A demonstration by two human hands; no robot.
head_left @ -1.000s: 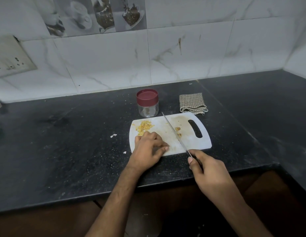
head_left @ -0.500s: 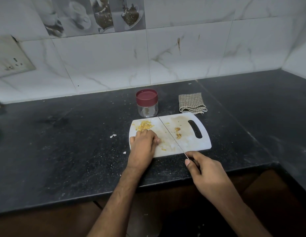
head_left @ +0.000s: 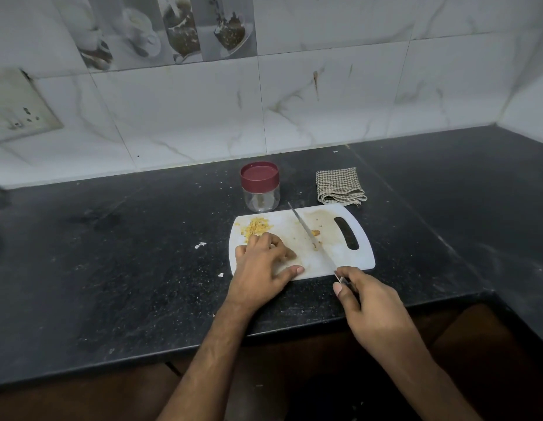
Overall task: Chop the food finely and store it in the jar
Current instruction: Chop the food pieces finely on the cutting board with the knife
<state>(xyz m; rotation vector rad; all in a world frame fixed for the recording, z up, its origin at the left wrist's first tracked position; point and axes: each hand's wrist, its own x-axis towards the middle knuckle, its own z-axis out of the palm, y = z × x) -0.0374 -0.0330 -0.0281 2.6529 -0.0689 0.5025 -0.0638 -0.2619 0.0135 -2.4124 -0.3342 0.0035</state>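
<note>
Orange bits (head_left: 315, 233) lie on your cutting board (head_left: 359, 258), just right of the knife (head_left: 309, 235), blade running far-left to near-right. Right hand (head_left: 371, 311) grips the handle; left hand (head_left: 262, 265) rests loosely curled beside the chopped pile (head_left: 257, 230). Jar (head_left: 260, 186) stays lidded behind.

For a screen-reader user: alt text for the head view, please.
A right hand holds a steel knife across a white plastic cutting board; the left hand rests on it near chopped yellow food. A red-lidded clear jar stands behind.
</note>
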